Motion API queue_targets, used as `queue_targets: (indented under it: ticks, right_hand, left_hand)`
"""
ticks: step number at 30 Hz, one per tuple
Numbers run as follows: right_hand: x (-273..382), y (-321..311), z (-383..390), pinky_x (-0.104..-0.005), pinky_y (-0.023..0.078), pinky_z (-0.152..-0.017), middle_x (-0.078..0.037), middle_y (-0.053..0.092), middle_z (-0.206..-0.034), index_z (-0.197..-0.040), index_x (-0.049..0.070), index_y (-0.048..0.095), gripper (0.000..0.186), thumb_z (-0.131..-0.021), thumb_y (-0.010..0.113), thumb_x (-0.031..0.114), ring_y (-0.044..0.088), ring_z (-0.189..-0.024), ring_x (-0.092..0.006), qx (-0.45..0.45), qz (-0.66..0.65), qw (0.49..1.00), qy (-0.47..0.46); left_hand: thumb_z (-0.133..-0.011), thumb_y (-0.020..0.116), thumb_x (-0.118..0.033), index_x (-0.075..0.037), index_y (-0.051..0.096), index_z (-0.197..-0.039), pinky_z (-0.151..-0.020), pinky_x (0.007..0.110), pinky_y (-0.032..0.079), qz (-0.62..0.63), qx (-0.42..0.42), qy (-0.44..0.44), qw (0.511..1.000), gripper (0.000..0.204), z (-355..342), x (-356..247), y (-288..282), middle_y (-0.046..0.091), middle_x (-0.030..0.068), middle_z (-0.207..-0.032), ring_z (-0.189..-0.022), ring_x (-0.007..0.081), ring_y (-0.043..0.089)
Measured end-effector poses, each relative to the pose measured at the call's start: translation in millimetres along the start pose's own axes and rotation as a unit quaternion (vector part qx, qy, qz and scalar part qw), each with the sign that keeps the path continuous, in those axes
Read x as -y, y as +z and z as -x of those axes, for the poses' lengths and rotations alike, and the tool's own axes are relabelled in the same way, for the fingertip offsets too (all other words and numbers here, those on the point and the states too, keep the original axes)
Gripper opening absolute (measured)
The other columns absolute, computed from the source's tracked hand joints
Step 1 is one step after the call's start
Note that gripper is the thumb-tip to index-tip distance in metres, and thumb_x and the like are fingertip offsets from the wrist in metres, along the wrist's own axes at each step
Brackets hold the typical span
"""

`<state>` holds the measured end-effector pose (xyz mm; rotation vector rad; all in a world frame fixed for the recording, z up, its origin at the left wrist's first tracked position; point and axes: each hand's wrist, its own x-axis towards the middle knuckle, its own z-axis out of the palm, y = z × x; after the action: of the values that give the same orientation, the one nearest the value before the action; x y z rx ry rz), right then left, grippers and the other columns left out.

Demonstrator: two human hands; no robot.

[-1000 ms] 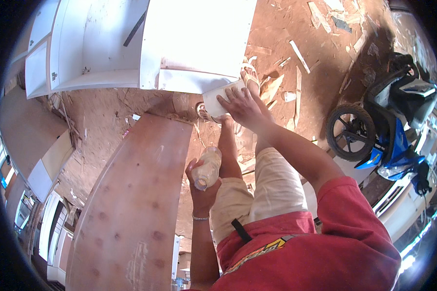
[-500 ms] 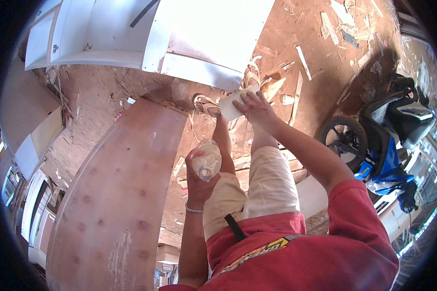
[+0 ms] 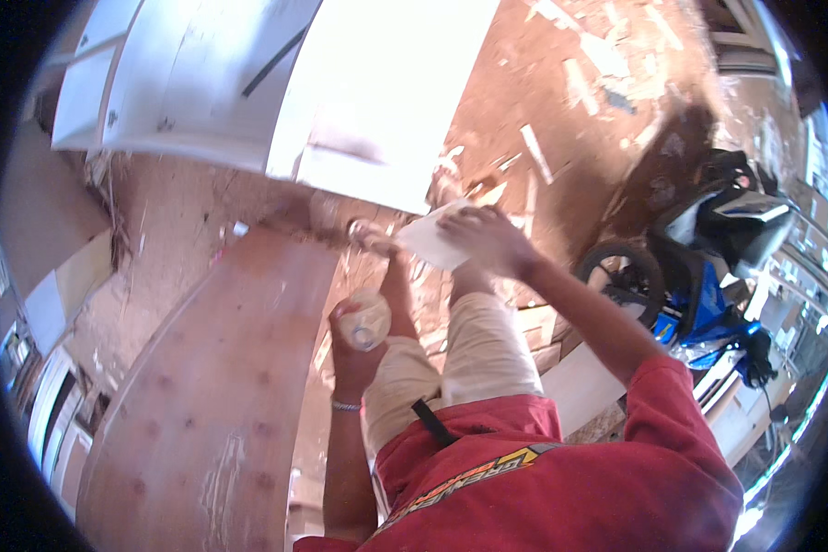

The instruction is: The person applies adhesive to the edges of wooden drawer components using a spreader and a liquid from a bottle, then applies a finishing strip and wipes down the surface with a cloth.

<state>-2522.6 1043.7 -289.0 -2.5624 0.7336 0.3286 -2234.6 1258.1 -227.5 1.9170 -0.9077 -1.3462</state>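
Observation:
My left hand (image 3: 350,361), with a bracelet at the wrist, is closed around a clear plastic bottle (image 3: 368,317). Pale, creamy matter shows inside it, and its narrow round end points toward me. Farther forward, my right hand (image 3: 495,241) grips a thin, flat, off-white sheet (image 3: 423,241), fingers lying over its right part and the thumb hidden. Motion blurs this hand slightly. The sheet is just short of the near edge of a white cabinet (image 3: 386,101); whether they touch I cannot tell.
A long reddish-brown wooden panel (image 3: 212,377) lies to my left. Open white compartments (image 3: 202,92) with a dark strip stand at the far left. On the right is a blue and black motorcycle (image 3: 708,285). Wood scraps (image 3: 538,155) litter the dirt floor around my feet.
The view has shifted, so the cabinet and motorcycle appear lower. Relative to the cabinet edge, my right hand and the sheet have turned a little, the sheet now showing flatter. Both holds stay the same.

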Motion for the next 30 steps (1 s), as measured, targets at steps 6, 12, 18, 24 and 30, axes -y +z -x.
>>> queue_targets:
  ticks: [6, 12, 18, 24, 30]
  right_hand:
    - [46.2, -180.7, 43.9, -0.0469, 0.041, -0.121, -0.018, 0.045, -0.161, -0.157, 0.022, 0.05, 0.072, -0.09, 0.057, -0.002, 0.05, -0.143, -0.037, -0.248, -0.273, 0.929, 0.021]
    - [66.3, -346.6, 173.1, -0.0476, 0.048, -0.112, -0.019, 0.064, -0.141, -0.14, 0.01, 0.066, 0.057, -0.085, 0.064, -0.005, 0.06, -0.131, -0.0387, -0.424, -0.329, 0.843, 0.049]
    - [61.9, -402.9, 228.9, -0.0399, 0.049, -0.108, -0.013, 0.072, -0.129, -0.132, 0.002, 0.069, 0.034, -0.099, 0.062, 0.002, 0.066, -0.122, -0.0246, -0.528, -0.465, 0.709, 0.056]
    - [44.5, -483.2, 245.8, -0.0324, 0.052, -0.098, -0.003, 0.072, -0.118, -0.125, 0.002, 0.068, 0.026, -0.099, 0.071, 0.005, 0.065, -0.11, -0.0145, -0.549, -0.586, 0.593, 0.061]
    - [30.2, -520.7, 211.0, -0.0322, 0.052, -0.094, -0.005, 0.073, -0.116, -0.124, 0.0, 0.07, 0.026, -0.098, 0.071, 0.003, 0.065, -0.106, -0.0131, -0.524, -0.535, 0.659, -0.071]
  left_hand:
    - [-0.067, 0.087, -0.009, -0.003, 0.038, -0.148, -0.112, 0.045, 0.045, 0.036, -0.036, 0.0, 0.999, 0.094, -9.0, -44.2, -40.3, 0.051, 0.0146, -0.14, -0.128, 0.0286, 0.053]
    - [-0.069, 0.085, -0.008, -0.001, 0.035, -0.154, -0.118, 0.045, 0.04, -0.025, 0.075, 0.175, 0.981, 0.098, -69.9, -194.1, -36.8, 0.049, 0.0165, -0.146, -0.137, 0.0314, 0.049]
    - [-0.078, 0.088, -0.017, 0.003, 0.036, -0.155, -0.116, 0.045, 0.041, 0.004, -0.004, 0.329, 0.944, 0.095, -38.0, -382.0, -5.9, 0.049, 0.0202, -0.149, -0.138, 0.0314, 0.049]
    - [-0.079, 0.089, -0.022, 0.001, 0.044, -0.15, -0.103, 0.041, 0.053, 0.007, 0.119, 0.335, 0.935, 0.087, -31.1, -492.5, 23.9, 0.066, 0.0164, -0.131, -0.118, 0.0259, 0.066]
    - [-0.078, 0.09, -0.032, -0.001, 0.042, -0.15, -0.103, 0.042, 0.054, -0.106, 0.053, 0.375, 0.919, 0.092, 10.9, -543.1, 14.1, 0.066, 0.0213, -0.132, -0.12, 0.031, 0.068]
